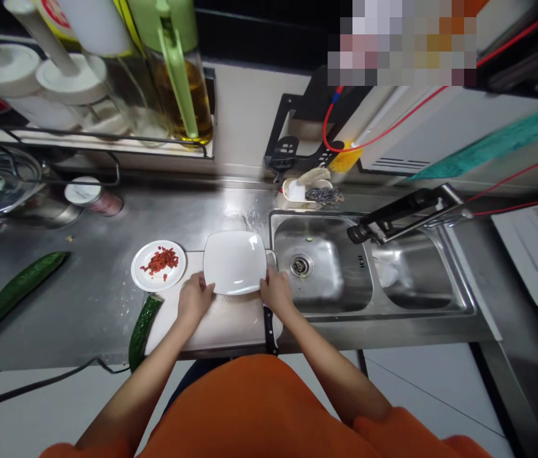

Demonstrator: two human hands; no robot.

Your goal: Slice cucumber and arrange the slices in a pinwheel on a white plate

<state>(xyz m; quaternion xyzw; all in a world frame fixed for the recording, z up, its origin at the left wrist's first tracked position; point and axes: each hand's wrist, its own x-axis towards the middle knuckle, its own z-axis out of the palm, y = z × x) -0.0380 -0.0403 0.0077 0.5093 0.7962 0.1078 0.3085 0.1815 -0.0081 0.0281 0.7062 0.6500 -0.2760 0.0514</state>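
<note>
Between both hands is a white square plate (pixel 235 262) with rounded corners and nothing on it. My left hand (pixel 194 298) grips its near left edge, and my right hand (pixel 275 289) grips the near right edge. Beneath it lies a white cutting board (pixel 178 331); I cannot tell whether the plate touches it. A knife with a black handle (pixel 269 331) rests at the board's right side, its blade mostly hidden. To the left of the board sits a cut piece of cucumber (pixel 143 331). A small white dish (pixel 140 275) behind it holds red bits.
A double steel sink (pixel 331 305) with a black faucet (pixel 393 216) is on the right. A long cucumber (pixel 16 296), a lidded jar (pixel 93 196) and a pot (pixel 49 210) stand left. An oil bottle (pixel 178 89) is on the rack above. A sponge holder (pixel 304 202) sits behind the sink.
</note>
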